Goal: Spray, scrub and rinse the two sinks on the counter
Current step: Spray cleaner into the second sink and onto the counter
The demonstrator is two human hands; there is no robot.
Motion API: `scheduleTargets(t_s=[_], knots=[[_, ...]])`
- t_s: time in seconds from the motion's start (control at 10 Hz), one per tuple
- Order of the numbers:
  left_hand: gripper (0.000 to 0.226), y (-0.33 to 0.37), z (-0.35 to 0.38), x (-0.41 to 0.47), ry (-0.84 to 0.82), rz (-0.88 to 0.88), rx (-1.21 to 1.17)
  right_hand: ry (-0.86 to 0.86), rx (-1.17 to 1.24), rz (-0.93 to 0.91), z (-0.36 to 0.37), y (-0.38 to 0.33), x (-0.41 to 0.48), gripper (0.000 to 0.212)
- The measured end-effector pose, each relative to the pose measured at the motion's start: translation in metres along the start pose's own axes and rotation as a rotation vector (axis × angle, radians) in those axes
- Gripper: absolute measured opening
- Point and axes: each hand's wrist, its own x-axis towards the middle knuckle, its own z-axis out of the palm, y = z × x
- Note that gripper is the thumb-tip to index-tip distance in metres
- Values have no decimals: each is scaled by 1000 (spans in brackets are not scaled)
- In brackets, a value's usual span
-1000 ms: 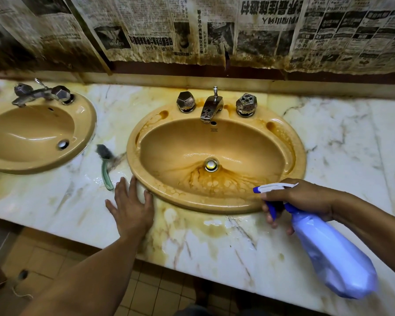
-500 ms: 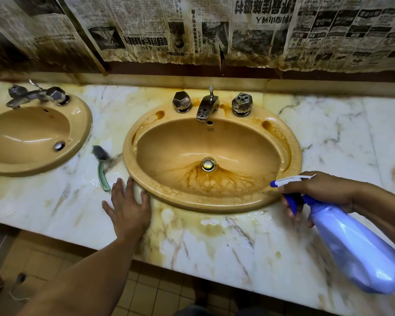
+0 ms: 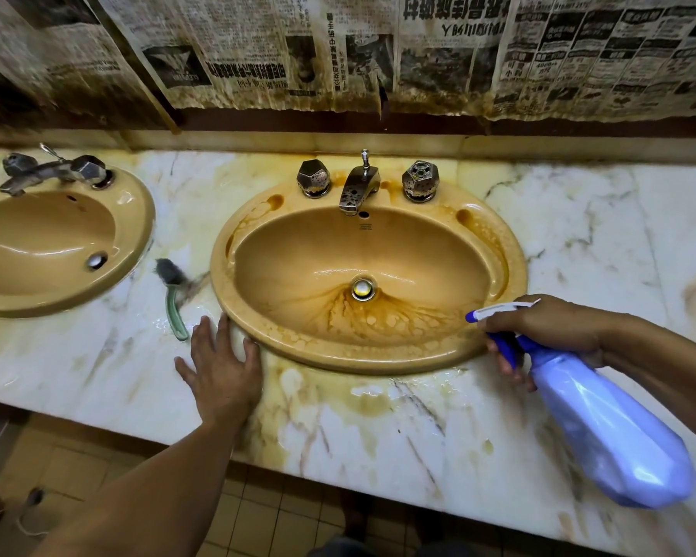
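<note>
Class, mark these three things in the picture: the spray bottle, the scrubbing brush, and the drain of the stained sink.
spray bottle (image 3: 607,428): head view, on the middle of its pale blue body.
scrubbing brush (image 3: 175,311): head view, on its green handle.
drain (image 3: 363,288): head view, on the metal plug at the stained sink's bottom.

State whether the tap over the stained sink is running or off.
Off. No water falls from the spout, and the stained sink holds only brown streaks near its drain.
</note>
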Motion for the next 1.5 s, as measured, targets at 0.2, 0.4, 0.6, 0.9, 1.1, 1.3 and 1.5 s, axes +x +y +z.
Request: scheduleTargets(t_s=[0.2,0.4,0.6,0.9,1.1,1.3,1.5], knots=[[61,1,0,0,1,-4,-13,-183,12,-45,20,-17,7,58],[61,2,-2,-1,4,-3,-25,-154,24,-57,42,-30,16,50],[61,3,-2,-1,16,-6,-44,-16,-162,-57,53,-24,20,31],[61,1,2,1,31,-13,-32,98,-167,-30,30,-11,15,46],[61,-2,4,4,15,-5,-2,180,-103,50,27,-8,9,42],[62,-3,5,3,11,-4,-3,123,-131,54,37,-17,9,50],[68,-2,4,4,12,7,-14,109,-115,82,46,-23,7,38]])
